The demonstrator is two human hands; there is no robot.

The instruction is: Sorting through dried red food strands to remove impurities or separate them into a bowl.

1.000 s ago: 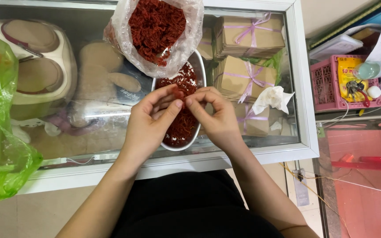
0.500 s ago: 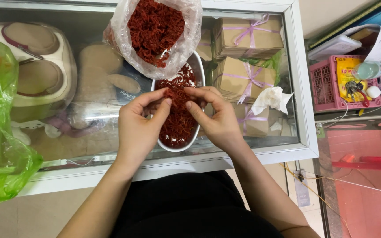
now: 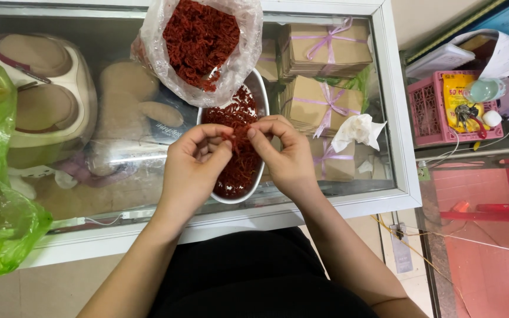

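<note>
here, the left hand (image 3: 192, 168) and right hand (image 3: 284, 156) meet above a white oval bowl (image 3: 258, 88) on a glass-topped display case (image 3: 402, 141), fingertips of both pinched shut on one small red dried strand (image 3: 234, 139). working it well likely means a light pinch, held low over the bowl so bits drop in. the strands are thin, curled and deep red; more fill a clear plastic bag (image 3: 198, 41) just behind.
</note>
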